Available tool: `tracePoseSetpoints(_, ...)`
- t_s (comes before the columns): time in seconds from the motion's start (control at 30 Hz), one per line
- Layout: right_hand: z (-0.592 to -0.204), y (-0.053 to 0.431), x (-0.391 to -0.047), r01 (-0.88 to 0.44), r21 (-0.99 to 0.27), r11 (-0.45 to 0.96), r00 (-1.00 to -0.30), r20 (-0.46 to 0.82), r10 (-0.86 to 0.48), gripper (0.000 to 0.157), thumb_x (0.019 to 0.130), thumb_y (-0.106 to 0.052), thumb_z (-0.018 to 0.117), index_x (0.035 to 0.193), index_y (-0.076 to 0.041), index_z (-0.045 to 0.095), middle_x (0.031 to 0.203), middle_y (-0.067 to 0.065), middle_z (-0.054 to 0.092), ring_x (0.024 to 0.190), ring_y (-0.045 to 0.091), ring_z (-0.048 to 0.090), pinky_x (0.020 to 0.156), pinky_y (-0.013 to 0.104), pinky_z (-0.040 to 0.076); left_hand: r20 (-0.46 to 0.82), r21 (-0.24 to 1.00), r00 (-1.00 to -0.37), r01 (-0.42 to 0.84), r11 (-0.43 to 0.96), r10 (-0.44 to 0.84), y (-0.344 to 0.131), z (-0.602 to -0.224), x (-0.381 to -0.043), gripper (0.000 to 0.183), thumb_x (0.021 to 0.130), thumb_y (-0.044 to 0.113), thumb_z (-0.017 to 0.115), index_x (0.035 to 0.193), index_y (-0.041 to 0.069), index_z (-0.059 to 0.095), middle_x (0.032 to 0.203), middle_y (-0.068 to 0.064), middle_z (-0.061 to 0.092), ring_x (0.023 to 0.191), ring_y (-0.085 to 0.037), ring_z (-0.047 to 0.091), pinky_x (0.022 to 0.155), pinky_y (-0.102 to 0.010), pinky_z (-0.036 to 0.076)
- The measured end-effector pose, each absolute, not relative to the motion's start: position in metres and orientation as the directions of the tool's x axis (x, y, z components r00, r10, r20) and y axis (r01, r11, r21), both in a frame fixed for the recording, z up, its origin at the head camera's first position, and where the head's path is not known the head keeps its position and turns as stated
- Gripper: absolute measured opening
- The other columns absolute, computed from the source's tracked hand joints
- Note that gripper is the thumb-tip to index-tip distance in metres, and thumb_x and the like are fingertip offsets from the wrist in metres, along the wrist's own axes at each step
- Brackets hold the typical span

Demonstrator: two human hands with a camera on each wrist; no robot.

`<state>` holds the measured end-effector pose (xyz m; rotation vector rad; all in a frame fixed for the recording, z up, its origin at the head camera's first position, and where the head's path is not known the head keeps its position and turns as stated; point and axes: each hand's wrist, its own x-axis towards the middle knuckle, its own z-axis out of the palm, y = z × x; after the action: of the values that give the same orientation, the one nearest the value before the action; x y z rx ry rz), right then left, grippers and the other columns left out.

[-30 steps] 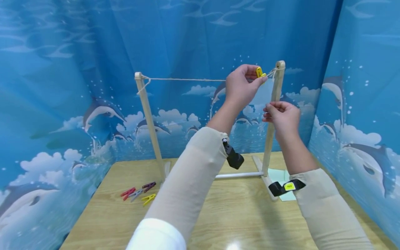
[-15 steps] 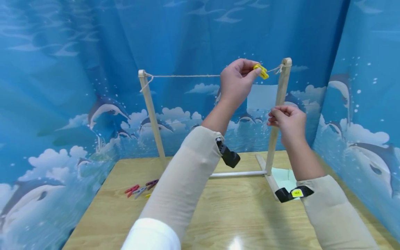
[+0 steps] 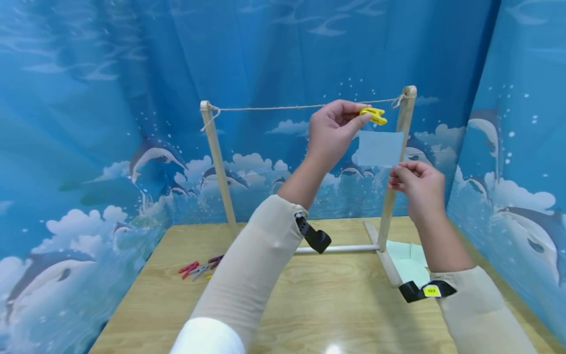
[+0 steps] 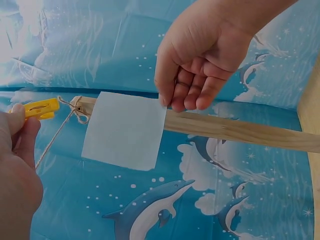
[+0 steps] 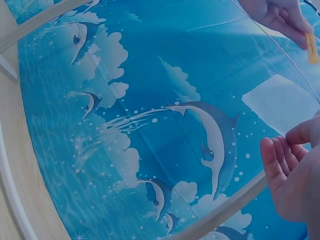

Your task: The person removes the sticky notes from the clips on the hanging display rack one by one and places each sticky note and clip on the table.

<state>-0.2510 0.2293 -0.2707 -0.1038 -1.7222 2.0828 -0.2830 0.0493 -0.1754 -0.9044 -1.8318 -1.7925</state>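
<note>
My left hand [image 3: 333, 130] pinches a yellow clothespin [image 3: 376, 116] between thumb and fingers. In the head view the clothespin appears just below the string [image 3: 265, 108], near its right end. A pale, roughly square sheet of paper [image 3: 379, 150] is held up by one corner between the thumb and finger of my right hand [image 3: 420, 189]. In the left wrist view the sheet [image 4: 124, 131] appears in front of the wooden post [image 4: 240, 130], apart from the clothespin [image 4: 42, 108]. Its upper edge lies below the string, not touching the clothespin.
The string spans two wooden posts, the left one [image 3: 216, 162] and the right one [image 3: 391, 201], joined low by a white bar [image 3: 340, 249]. Red [image 3: 188, 269], grey [image 3: 200, 272] and dark purple [image 3: 215, 261] clothespins lie on the wooden table [image 3: 283, 305]. Pale green paper [image 3: 407, 260] lies at right.
The sheet has come down from the string, with my right hand moving lower. My left hand has drawn the yellow clothespin off the sheet and string, turned it, and lowered it slightly.
</note>
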Motion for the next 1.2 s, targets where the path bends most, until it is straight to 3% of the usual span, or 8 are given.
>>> tracePoseSetpoints(0.33, -0.284, 0.237, -0.241, -0.338, -0.912, -0.23, -0.919, 0.267, 0.29, 0.01, 0.09, -0.012, 0.07, 0.088, -0.003, 0.067, 0.079, 0.005, 0.069, 0.067, 0.015, 0.067, 0.063, 0.025, 0.059, 0.732, 0.681, -0.665, 0.718, -0.142, 0.149, 0.024, -0.197, -0.276, 0.015, 0.089, 0.005, 0.07, 0.102, -0.003, 0.069, 0.103, -0.008, 0.07, 0.088, -0.013, 0.068, 0.082, -0.028, 0.057)
tracePoseSetpoints(0.63, -0.295, 0.24, -0.236, -0.362, -0.908, -0.21, -0.916, 0.305, 0.261, 0.007, 0.09, -0.008, 0.07, 0.085, -0.004, 0.066, 0.077, 0.004, 0.071, 0.066, 0.015, 0.069, 0.064, 0.026, 0.059, 0.747, 0.663, -0.66, 0.728, -0.177, 0.085, -0.002, -0.212, -0.274, 0.016, 0.088, 0.002, 0.071, 0.102, -0.005, 0.068, 0.103, -0.012, 0.071, 0.088, -0.02, 0.069, 0.082, -0.032, 0.058)
tracePoseSetpoints(1.2, -0.304, 0.237, -0.229, -0.373, -0.898, -0.232, -0.923, 0.335, 0.189, 0.005, 0.093, -0.006, 0.066, 0.088, -0.004, 0.065, 0.082, 0.005, 0.069, 0.072, 0.014, 0.069, 0.066, 0.027, 0.059, 0.723, 0.691, -0.683, 0.71, -0.133, 0.107, -0.044, -0.238, -0.264, 0.026, 0.089, 0.005, 0.071, 0.112, -0.004, 0.064, 0.107, -0.013, 0.069, 0.096, -0.023, 0.067, 0.087, -0.035, 0.056)
